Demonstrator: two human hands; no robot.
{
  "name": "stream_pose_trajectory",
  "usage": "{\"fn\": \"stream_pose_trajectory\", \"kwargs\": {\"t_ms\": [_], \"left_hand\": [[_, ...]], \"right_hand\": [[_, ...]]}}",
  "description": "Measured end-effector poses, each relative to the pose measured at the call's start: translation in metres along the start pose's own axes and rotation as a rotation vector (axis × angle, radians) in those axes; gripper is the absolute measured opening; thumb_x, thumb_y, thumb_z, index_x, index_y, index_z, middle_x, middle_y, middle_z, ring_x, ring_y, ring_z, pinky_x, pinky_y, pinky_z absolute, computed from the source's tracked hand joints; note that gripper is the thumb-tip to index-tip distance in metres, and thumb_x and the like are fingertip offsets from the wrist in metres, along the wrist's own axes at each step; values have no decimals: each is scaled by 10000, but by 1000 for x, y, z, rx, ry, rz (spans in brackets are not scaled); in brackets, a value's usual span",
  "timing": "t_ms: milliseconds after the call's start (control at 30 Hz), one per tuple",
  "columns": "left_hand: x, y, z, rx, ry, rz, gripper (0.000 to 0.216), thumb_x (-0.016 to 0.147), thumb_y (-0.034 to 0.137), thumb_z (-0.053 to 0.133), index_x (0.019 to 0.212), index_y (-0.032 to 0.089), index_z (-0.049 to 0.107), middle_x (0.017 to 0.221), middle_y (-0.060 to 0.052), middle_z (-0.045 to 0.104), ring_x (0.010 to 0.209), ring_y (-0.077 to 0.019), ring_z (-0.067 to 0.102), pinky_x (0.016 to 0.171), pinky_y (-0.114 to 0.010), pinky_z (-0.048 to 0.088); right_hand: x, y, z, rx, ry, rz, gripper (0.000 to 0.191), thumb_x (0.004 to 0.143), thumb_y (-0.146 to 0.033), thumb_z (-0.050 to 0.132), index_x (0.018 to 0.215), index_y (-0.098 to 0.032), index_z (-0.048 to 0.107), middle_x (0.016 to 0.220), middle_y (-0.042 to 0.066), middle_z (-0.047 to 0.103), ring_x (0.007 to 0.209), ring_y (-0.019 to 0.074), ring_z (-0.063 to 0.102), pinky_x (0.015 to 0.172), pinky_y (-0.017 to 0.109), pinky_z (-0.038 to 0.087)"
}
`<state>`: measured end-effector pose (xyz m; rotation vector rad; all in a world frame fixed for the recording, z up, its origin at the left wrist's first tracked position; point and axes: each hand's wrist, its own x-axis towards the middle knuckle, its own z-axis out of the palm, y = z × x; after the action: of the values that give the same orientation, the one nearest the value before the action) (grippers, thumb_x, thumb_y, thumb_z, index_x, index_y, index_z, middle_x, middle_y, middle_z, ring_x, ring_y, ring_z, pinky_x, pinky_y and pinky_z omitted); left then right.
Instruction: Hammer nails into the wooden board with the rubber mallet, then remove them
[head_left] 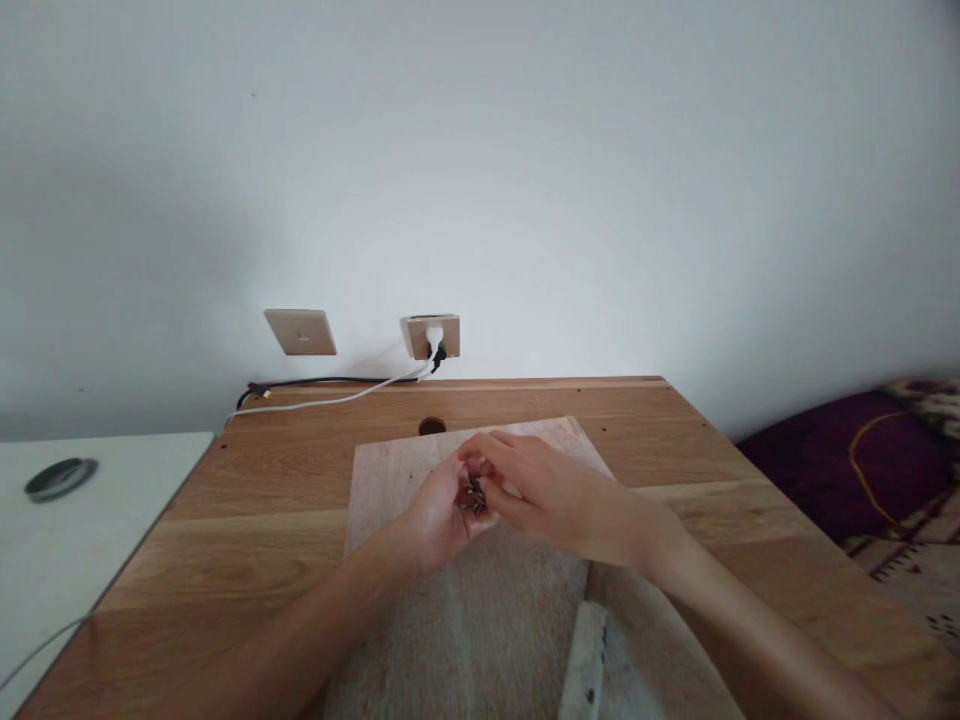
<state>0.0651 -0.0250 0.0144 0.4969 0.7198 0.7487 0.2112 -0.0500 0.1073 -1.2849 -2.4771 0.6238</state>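
My left hand (441, 520) is cupped palm up over the board, holding a small heap of thin dark metal screws or nails (474, 496). One long thin piece sticks out below the heap. My right hand (536, 490) comes in from the right, its fingers curled down into the left palm. Thumb and fingertips are at the heap; whatever is between them is too small to make out. Under both hands lies a pale wooden board (450, 640). A worn whitish bar (583, 665) rests on the board near the bottom edge of the view, right of the middle.
The board lies on a brown wooden table (262, 500) against a wall. White and black cables (337, 400) run along its back edge to a wall socket (433, 338). At left is a white surface with a dark round object (60, 479); at right, a purple cushion (832, 460).
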Motion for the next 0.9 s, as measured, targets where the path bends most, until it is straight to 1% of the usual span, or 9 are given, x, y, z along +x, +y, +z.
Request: {"fn": "stream_pose_trajectory", "kwargs": {"t_ms": [67, 133, 300, 467, 633, 733, 800, 867, 900], "left_hand": [[-3, 3, 0, 149, -3, -10, 262, 838, 414, 649, 746, 190, 550, 671, 34, 530, 538, -82, 462, 489, -195, 297], [-6, 5, -1, 457, -34, 44, 328, 878, 466, 571, 695, 196, 535, 642, 29, 504, 540, -98, 437, 492, -222, 268], [-14, -7, -9, 1246, -71, 488, 286, 963, 343, 518, 711, 207, 502, 714, 14, 522, 692, -146, 499, 658, -276, 385], [-30, -18, -20, 1502, -222, 697, 124, 996, 181, 485, 972, 196, 606, 1044, -70, 659, 1008, -202, 617, 955, -363, 508], [-59, -11, -35, 1715, -361, 794, 312, 995, 191, 561, 1304, 225, 554, 1393, -99, 638, 1379, -243, 536, 1237, -517, 380], [-88, -8, -61, 1864, -220, 925, 361, 1000, 193, 539, 1361, 217, 542, 1449, -114, 609, 1429, -253, 504, 1257, -538, 366], [-113, -8, -85, 1941, -42, 999, 331, 1005, 194, 532, 1329, 231, 586, 1380, -79, 660, 1354, -231, 570, 1245, -480, 398], [-138, -8, -109, 2051, 72, 1039, 368, 1001, 307, 600, 1360, 230, 602, 1334, -57, 703, 1291, -229, 615, 1212, -401, 440], [-150, -8, -119, 2091, 109, 1065, 382, 1000, 337, 608, 1369, 241, 612, 1339, -43, 712, 1279, -222, 626, 1214, -375, 435]], "right_hand": [[-10, 4, -5, 47, 104, -15, 203, 1025, -175, 503, 1184, -202, 627, 1150, 77, 734, 998, 204, 680, 916, 359, 503], [-23, 11, -8, 79, 208, 24, 226, 1036, -202, 502, 1230, -212, 616, 1181, 73, 734, 1012, 198, 694, 938, 366, 529], [-69, 31, -2, 162, 349, 131, 198, 1043, -240, 507, 1192, -255, 637, 1132, 48, 712, 992, 171, 712, 831, 293, 585], [-120, 42, 17, 120, 444, 246, 186, 1045, -317, 553, 1195, -284, 659, 1231, 59, 704, 1070, 196, 716, 869, 303, 606], [-168, 55, 32, 4, 613, 372, 221, 1019, -384, 571, 1169, -274, 689, 1204, 76, 746, 1027, 222, 756, 827, 304, 643], [-202, 74, 49, -173, 662, 470, 268, 1013, -421, 545, 1173, -267, 694, 1100, 82, 782, 825, 226, 783, 617, 299, 651], [-226, 89, 65, -344, 618, 431, 263, 996, -421, 551, 1126, -269, 722, 1097, 95, 791, 952, 285, 785, 740, 380, 677], [-245, 101, 82, -472, 532, 319, 321, 1022, -349, 471, 1198, -275, 729, 1133, 107, 790, 1012, 296, 771, 814, 418, 669], [-252, 104, 90, -542, 575, 237, 346, 1020, -306, 438, 1176, -271, 745, 1136, 120, 790, 1000, 298, 769, 792, 417, 665]]}}
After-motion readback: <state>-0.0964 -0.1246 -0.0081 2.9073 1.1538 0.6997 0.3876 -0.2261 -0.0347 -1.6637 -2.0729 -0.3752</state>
